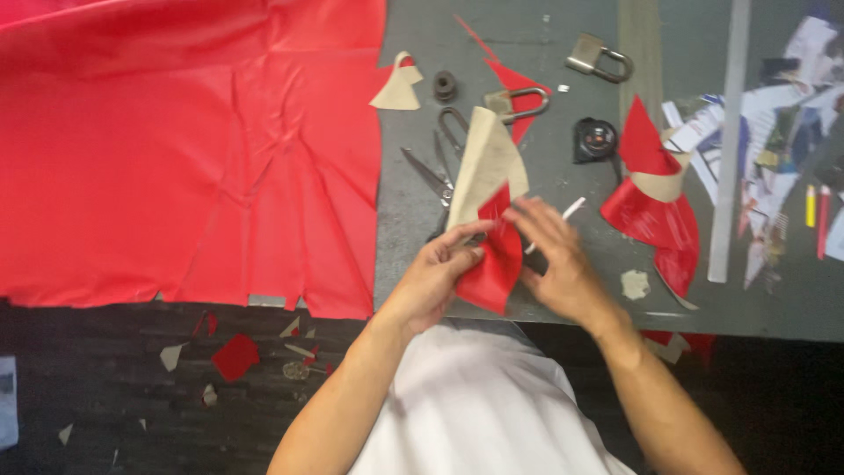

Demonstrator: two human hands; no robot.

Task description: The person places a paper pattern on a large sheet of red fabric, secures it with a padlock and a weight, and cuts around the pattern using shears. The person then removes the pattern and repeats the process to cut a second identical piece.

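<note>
My left hand (440, 268) pinches a cut piece of red material with a beige backing (488, 163) and holds it upright over the near edge of the grey table (563, 299). The piece's red lower part (494, 264) hangs between my two hands. My right hand (554, 255) grips that red part from the right, and a thin white stick (571, 209) pokes out past its fingers. Scissors (435, 171) lie on the table just behind the piece.
A large red sheet (176, 149) covers the left of the table. Two padlocks (598, 57) (519, 104), a black tape measure (596, 139), a curled red and beige offcut (655, 189), a metal ruler (728, 141) and paper scraps (782, 114) lie behind and to the right. Scraps litter the dark floor (233, 356).
</note>
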